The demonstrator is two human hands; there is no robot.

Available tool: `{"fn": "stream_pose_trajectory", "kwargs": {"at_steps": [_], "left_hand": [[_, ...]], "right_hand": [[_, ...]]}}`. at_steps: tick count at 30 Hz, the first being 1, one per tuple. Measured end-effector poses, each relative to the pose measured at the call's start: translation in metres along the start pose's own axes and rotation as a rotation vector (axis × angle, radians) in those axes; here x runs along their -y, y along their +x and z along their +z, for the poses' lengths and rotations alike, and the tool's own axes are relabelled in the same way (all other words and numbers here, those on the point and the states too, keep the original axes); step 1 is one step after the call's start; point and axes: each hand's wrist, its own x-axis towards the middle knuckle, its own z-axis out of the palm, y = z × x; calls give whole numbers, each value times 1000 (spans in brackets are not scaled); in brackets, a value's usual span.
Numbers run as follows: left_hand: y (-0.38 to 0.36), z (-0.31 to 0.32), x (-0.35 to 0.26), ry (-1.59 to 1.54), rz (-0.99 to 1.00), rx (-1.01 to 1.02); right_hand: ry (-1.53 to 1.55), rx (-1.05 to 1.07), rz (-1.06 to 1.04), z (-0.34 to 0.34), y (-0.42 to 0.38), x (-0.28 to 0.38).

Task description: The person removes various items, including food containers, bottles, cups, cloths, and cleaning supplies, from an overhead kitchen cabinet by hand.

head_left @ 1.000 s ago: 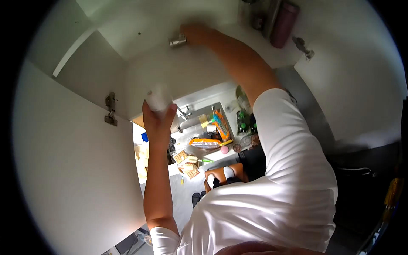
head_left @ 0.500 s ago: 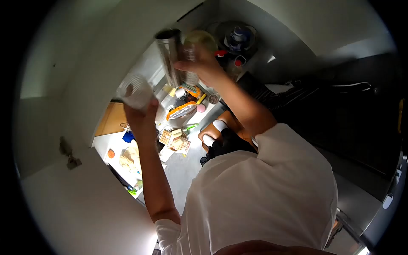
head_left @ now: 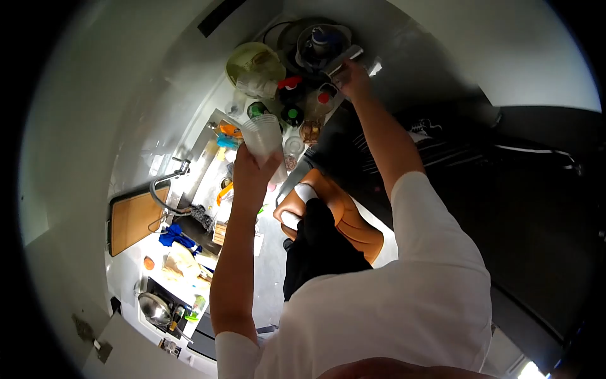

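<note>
My left hand (head_left: 257,170) is wrapped round a stack of translucent plastic cups (head_left: 262,134), held upright over the counter. Farther off to the right, my right hand (head_left: 353,79) grips a silvery cylindrical cup (head_left: 344,60), which tilts toward the back corner. Close to that hand are a bottle with a red cap (head_left: 324,98) and a pot (head_left: 309,54) with a blue item in it. Between the hands stand a green-capped bottle (head_left: 292,115) and a clear jar (head_left: 293,146). A clear plastic container (head_left: 255,85) lies by a yellow-green bowl (head_left: 243,60).
A sink tap (head_left: 161,192) and a wooden cutting board (head_left: 136,218) are at the left. Below them come a blue cloth (head_left: 178,236) and a wok (head_left: 154,308) on the stove. An orange-brown stool (head_left: 360,227) is under my feet, and dark striped fabric hangs to the right.
My right hand has moved right with the silvery cup, toward the back corner. My left hand has shifted right with the plastic cups. The view has turned, showing the tap and stove.
</note>
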Motion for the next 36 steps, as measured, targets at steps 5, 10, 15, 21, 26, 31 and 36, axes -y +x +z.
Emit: {"fn": "stream_pose_trajectory", "kwargs": {"at_steps": [5, 10, 15, 21, 26, 31, 36], "left_hand": [[24, -1, 18, 4, -22, -19], [39, -10, 55, 107, -48, -70], [54, -10, 77, -13, -30, -10], [61, -5, 86, -120, -69, 25], [68, -1, 88, -140, -82, 62], [76, 4, 81, -142, -74, 78], [86, 6, 75, -153, -34, 33]], "right_hand": [[164, -292, -92, 20, 55, 4], [280, -119, -219, -12, 159, -31], [45, -21, -314, -29, 210, -53], [-110, -42, 39, -30, 211, -24], [-339, -97, 78, -26, 214, -27], [-813, -90, -32, 21, 183, -61], [-900, 176, -235, 30, 222, -86]]}}
